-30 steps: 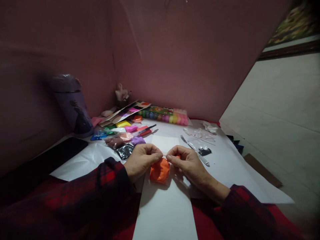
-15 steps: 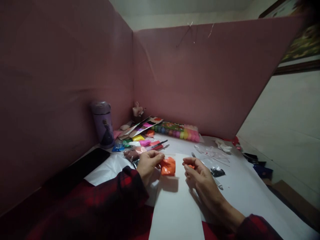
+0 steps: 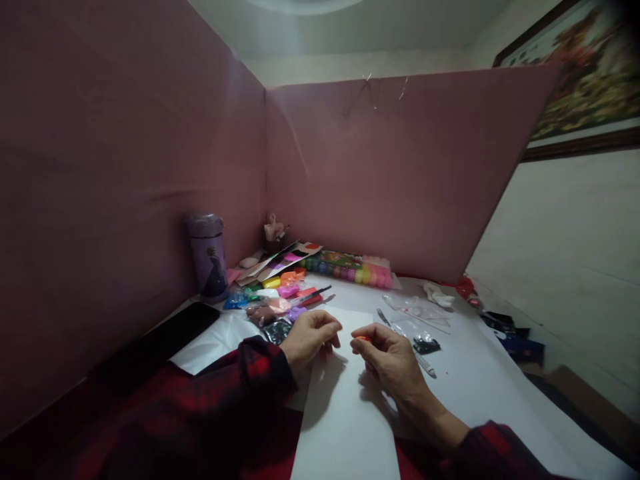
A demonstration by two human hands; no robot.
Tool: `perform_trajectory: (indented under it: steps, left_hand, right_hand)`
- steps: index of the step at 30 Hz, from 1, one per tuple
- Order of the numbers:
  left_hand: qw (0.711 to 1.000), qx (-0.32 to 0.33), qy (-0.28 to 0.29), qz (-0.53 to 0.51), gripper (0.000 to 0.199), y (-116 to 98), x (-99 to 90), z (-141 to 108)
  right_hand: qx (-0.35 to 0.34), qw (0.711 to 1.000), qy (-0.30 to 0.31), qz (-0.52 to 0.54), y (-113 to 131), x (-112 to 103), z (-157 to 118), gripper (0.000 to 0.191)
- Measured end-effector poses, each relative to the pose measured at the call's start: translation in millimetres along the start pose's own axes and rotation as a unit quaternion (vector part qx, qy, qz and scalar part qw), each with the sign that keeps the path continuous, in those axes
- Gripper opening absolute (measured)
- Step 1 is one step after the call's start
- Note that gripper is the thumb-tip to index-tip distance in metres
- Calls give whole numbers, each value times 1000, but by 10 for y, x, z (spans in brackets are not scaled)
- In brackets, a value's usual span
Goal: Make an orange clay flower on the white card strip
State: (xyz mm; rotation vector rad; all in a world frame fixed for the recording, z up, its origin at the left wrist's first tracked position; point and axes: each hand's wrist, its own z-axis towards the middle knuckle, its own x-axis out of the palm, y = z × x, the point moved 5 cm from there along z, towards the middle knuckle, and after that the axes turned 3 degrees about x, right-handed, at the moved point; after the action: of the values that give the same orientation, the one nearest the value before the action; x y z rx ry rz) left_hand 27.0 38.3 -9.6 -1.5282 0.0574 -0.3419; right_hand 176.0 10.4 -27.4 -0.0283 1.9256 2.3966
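My right hand [image 3: 387,360] pinches a small piece of orange clay [image 3: 364,339] between thumb and fingertips; only a sliver of it shows. Facing it from the left is my left hand [image 3: 313,339], its fingers loosely bent and nothing visible in them. Both hands hover over a long white board [image 3: 345,427], which runs toward me. Beyond my left hand lies a pile of coloured clay packets, with an orange clay packet [image 3: 289,278] at its back and a black packet [image 3: 277,331] nearest the hand.
A purple bottle [image 3: 207,260] stands at the left, behind a dark phone-like slab [image 3: 175,333]. Farther back lies a pack of coloured clay [image 3: 350,269]. To the right are a thin tool [image 3: 423,363], clear plastic wrappers [image 3: 417,307] and white crumpled tissue [image 3: 439,294]. Pink panels [image 3: 390,173] enclose the back and left.
The orange packet has left my left hand and now lies in the pile at the back. My hands have come closer together, the right still pinching the orange piece. The view has tilted up slightly.
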Motion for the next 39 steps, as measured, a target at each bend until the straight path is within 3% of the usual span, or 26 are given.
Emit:
perform_trajectory:
  steps: [1, 3, 6, 9, 13, 18, 29, 33, 39]
  left_hand:
    - [998, -7, 56, 32, 24, 17, 99, -8]
    - [990, -5, 114, 87, 33, 29, 222, 7]
    - [985, 18, 107, 134, 37, 23, 276, 97]
    - [985, 49, 96, 138, 36, 32, 295, 184]
    - [990, 79, 87, 75, 33, 81, 269, 212]
    - [996, 16, 85, 16, 30, 185, 231, 160]
    - [993, -33, 94, -63, 42, 209, 177, 95]
    - [995, -47, 85, -34, 40, 233, 173, 97]
    - [997, -2, 70, 32, 32, 172, 167, 100]
  right_hand:
    - [-32, 999, -8, -29, 49, -4, -16, 16]
    - [-108, 989, -5, -98, 160, 19, -60, 14]
    - [-180, 967, -5, -178, 248, 51, -113, 34]
    - [-164, 965, -38, -203, 218, 2, -89, 43]
    - [-117, 975, -41, -186, 137, -52, -19, 27]
    - [-113, 972, -42, -200, 129, -51, -20, 11]
    - [-141, 960, -26, -240, 217, -16, -49, 7]
    - [-150, 955, -27, -253, 225, -16, -46, 3]
    - [-154, 963, -30, -219, 226, -28, -47, 10]
